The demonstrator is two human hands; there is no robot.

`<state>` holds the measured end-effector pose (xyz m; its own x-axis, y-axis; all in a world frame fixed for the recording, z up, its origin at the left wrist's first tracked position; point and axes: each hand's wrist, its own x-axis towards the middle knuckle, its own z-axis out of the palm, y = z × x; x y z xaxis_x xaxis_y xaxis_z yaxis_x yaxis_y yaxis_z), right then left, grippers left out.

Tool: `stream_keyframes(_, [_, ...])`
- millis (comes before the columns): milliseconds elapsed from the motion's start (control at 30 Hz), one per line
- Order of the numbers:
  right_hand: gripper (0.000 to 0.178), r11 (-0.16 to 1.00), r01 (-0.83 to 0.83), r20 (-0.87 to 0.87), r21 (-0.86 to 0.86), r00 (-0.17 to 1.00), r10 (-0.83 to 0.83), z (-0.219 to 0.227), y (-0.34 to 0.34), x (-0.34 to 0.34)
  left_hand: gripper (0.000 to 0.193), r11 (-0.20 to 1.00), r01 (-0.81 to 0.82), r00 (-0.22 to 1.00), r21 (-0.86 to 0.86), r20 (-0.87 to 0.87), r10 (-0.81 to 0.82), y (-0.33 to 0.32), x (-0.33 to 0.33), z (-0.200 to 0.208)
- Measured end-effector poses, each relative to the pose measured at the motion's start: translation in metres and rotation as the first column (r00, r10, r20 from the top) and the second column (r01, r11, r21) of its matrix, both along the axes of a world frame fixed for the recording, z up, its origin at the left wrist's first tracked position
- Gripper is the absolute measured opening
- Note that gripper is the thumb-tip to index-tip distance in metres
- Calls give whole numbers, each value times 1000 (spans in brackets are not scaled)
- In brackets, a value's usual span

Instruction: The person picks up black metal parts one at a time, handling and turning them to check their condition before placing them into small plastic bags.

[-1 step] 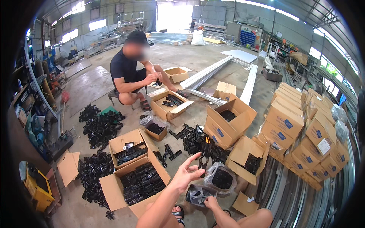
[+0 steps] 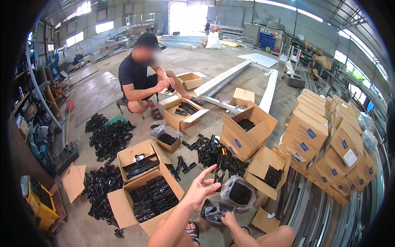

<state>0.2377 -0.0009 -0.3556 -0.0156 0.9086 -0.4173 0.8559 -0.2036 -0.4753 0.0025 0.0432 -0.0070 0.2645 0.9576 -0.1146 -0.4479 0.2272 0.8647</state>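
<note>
My left hand is raised in the middle, thumb and fingers pinching a black plastic bracket that stands upright, with a round gap in its middle. Lower down, my right hand reaches to the edge of a small box lined with clear plastic, its fingers closed; what they hold, if anything, is too small to make out. Beside it sits a clear bag of small black parts. Behind the raised bracket lies a heap of black plastic brackets on the floor.
To my left are an open carton of packed black parts and a loose black pile. An open carton stands at right, before stacked closed cartons. A seated person handles a small black part beyond. Metal bars lie lower right.
</note>
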Motion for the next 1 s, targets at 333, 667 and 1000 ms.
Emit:
stream_keyframes(333, [17,816,544,-706,-194,500,-501,31,13,-4,79,999,-1,1000,-36,31,2,0,-2,4])
stream_keyframes(667, [19,847,532,-984,-15,140,-106,311,34,12,84,993,84,991,-85,107,-75,-8,23,5])
stream_keyframes(1000, [16,837,389,-856,385,489,167,390,29,11,81,986,162,969,-44,197,-151,-28,52,12])
